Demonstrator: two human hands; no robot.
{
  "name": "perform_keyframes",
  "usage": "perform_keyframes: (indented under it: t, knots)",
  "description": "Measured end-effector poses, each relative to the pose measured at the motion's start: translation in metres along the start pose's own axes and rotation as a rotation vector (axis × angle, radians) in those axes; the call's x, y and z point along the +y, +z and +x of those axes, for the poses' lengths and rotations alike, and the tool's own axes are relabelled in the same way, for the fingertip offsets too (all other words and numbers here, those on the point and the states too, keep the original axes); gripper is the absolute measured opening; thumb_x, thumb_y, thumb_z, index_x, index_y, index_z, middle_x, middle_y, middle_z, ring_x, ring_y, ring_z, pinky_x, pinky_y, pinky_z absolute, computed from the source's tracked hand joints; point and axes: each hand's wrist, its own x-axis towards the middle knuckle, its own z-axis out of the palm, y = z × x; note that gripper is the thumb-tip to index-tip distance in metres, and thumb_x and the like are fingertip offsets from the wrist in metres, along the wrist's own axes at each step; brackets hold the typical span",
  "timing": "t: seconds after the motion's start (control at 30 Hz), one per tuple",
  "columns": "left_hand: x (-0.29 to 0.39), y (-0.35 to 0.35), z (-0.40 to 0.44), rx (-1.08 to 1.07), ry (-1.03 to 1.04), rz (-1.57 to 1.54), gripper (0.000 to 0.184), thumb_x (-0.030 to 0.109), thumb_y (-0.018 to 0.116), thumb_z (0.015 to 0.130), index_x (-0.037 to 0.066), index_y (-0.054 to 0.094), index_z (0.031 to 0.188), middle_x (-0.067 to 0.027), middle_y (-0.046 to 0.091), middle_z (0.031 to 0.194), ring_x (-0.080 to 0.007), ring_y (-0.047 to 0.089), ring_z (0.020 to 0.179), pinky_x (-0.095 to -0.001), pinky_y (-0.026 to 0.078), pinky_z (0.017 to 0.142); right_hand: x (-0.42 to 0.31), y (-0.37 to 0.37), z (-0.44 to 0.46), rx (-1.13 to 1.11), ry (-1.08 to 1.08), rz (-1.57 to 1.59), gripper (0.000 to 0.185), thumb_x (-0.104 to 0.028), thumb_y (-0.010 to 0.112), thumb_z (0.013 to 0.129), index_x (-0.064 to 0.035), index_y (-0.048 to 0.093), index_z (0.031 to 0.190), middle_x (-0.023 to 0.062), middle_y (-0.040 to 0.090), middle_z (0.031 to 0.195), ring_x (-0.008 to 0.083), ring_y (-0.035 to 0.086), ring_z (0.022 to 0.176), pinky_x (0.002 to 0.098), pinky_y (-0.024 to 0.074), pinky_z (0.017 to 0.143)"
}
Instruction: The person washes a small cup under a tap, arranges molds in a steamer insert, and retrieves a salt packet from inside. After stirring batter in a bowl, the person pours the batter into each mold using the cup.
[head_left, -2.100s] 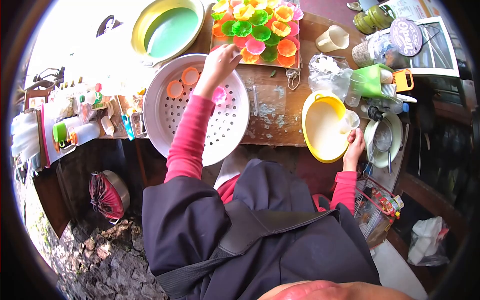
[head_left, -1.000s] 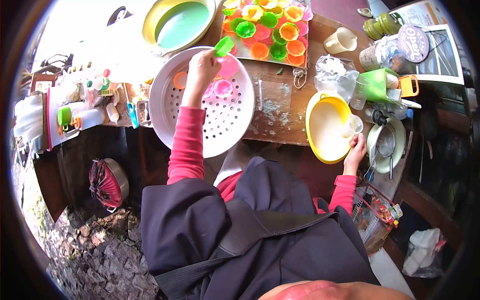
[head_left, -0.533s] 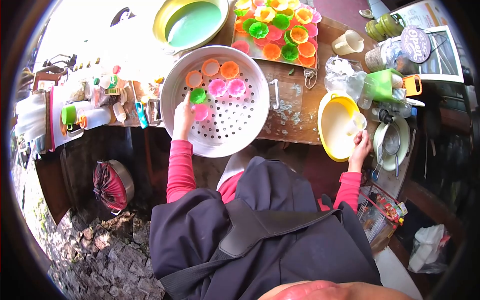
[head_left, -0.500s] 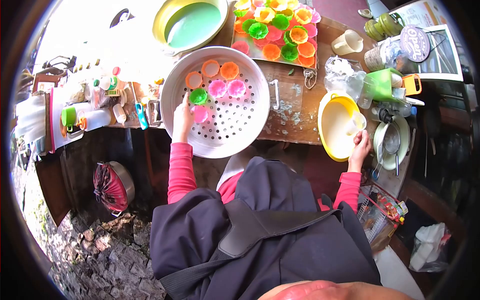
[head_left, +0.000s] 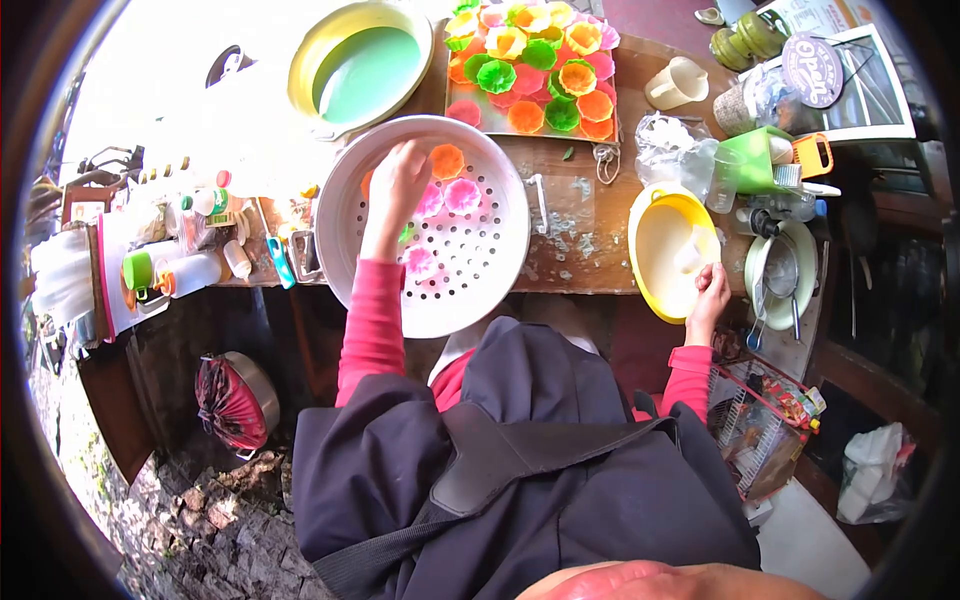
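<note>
My left hand [head_left: 400, 180] is over the perforated steamer tray [head_left: 345, 255], its fingers curled down near the far side. What lies under the fingertips is hidden. Inside the tray are small flower-shaped cups: an orange cup [head_left: 447, 161], a pink cup [head_left: 462, 197], and several others. A green cup [head_left: 406, 233] shows only partly behind my wrist. My right hand [head_left: 710, 292] is closed at the near right rim of a yellow basin [head_left: 638, 245] with whitish liquid. It grips a translucent scoop [head_left: 690, 256] that dips into the liquid; the handle is mostly hidden by my fingers.
Behind the steamer stand a basin of green liquid [head_left: 370, 75] and a tray heaped with colourful flower cups [head_left: 525, 118]. A beige jug [head_left: 678, 84], plastic bags [head_left: 672, 150] and a green container [head_left: 750, 160] crowd the right. Bottles [head_left: 195, 272] line the left.
My left hand has moved from the tray's left rim to above the cups at its far side, covering some of them. The scoop now sits lower and further left in the basin.
</note>
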Motion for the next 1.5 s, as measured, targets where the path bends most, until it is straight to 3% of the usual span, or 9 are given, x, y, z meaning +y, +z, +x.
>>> perform_keyframes:
  t: [0.1,0.2,0.47,0.67,0.87,1.0,1.27,1.4,1.5]
  knots:
    - [0.033,0.032,0.099,0.071,0.227,0.062,0.023,0.021,0.060,0.076,0.009,0.057,0.095,-0.0156,0.052,0.106,-0.0321,0.051,0.097,-0.0393,0.043,0.081,-0.007,0.001,0.010,-0.009,0.004,0.011,0.029,-0.023,0.044,0.089,-0.0080,0.047,0.064,-0.0039,0.038,0.058,0.0054,0.034,0.053,0.0205,0.0273,0.050]
    - [0.035,0.088,0.169,0.057,0.187,0.251,0.041,0.032,0.063,0.071,0.013,0.056,0.106,-0.0230,0.042,0.123,-0.0362,0.047,0.105,-0.0410,0.042,0.085,-0.009,-0.006,0.022,-0.009,-0.004,0.005,0.029,-0.022,0.044,0.088,-0.0080,0.047,0.064,-0.0040,0.038,0.058,0.0051,0.033,0.053,0.0204,0.0274,0.050]
    - [0.006,0.132,0.216,-0.085,0.041,0.050,0.022,0.022,0.065,0.071,0.007,0.064,0.088,-0.0227,0.054,0.103,-0.0343,0.054,0.091,-0.0399,0.045,0.077,-0.015,-0.021,0.046,0.006,0.023,-0.009,0.028,-0.024,0.046,0.088,-0.0090,0.047,0.064,-0.0047,0.039,0.060,0.0048,0.034,0.055,0.0205,0.0277,0.051]
    - [0.026,0.054,0.157,0.175,0.167,0.051,0.019,0.018,0.062,0.075,0.002,0.062,0.085,-0.0202,0.054,0.104,-0.0335,0.056,0.088,-0.0364,0.045,0.077,-0.009,-0.022,0.067,-0.024,0.038,-0.005,0.028,-0.025,0.046,0.088,-0.0094,0.047,0.064,-0.0048,0.039,0.060,0.0049,0.034,0.054,0.0204,0.0270,0.051]
    - [0.047,-0.029,0.002,-0.008,-0.030,-0.178,0.012,0.006,0.064,0.071,0.001,0.060,0.081,-0.0176,0.052,0.107,-0.0323,0.055,0.093,-0.0366,0.045,0.079,-0.016,-0.002,0.077,-0.110,0.032,-0.043,0.028,-0.026,0.044,0.088,-0.0100,0.045,0.064,-0.0050,0.035,0.059,0.0049,0.031,0.055,0.0201,0.0261,0.051]
    - [0.038,0.004,-0.089,-0.190,-0.155,-0.141,0.013,0.005,0.064,0.071,0.000,0.060,0.082,-0.0170,0.052,0.106,-0.0324,0.054,0.095,-0.0367,0.044,0.080,-0.018,0.013,0.077,-0.120,0.033,-0.019,0.027,-0.024,0.045,0.088,-0.0096,0.046,0.065,-0.0044,0.037,0.059,0.0050,0.032,0.055,0.0204,0.0269,0.052]
    - [0.033,0.035,-0.131,-0.081,-0.067,0.180,0.009,0.006,0.065,0.065,0.005,0.061,0.073,-0.0171,0.047,0.116,-0.0360,0.046,0.104,-0.0397,0.039,0.087,-0.014,0.026,0.071,-0.198,0.013,0.067,0.027,-0.023,0.045,0.088,-0.0078,0.048,0.066,-0.0030,0.040,0.060,0.0057,0.036,0.055,0.0210,0.0305,0.052]
    - [0.051,0.033,-0.128,-0.174,-0.013,0.223,0.010,0.011,0.068,0.060,0.009,0.061,0.067,-0.0125,0.051,0.103,-0.0290,0.046,0.100,-0.0341,0.040,0.080,-0.012,0.023,0.069,-0.172,0.009,0.062,0.028,-0.024,0.046,0.088,-0.0079,0.048,0.065,-0.0028,0.040,0.059,0.0060,0.035,0.054,0.0210,0.0300,0.051]
    - [0.044,0.058,-0.129,-0.469,-0.034,0.217,0.015,0.014,0.068,0.060,0.009,0.061,0.071,-0.0081,0.054,0.093,-0.0246,0.049,0.095,-0.0340,0.041,0.076,-0.009,0.017,0.068,-0.169,0.010,0.062,0.028,-0.023,0.045,0.089,-0.0080,0.049,0.066,-0.0033,0.040,0.060,0.0054,0.036,0.054,0.0205,0.0300,0.051]
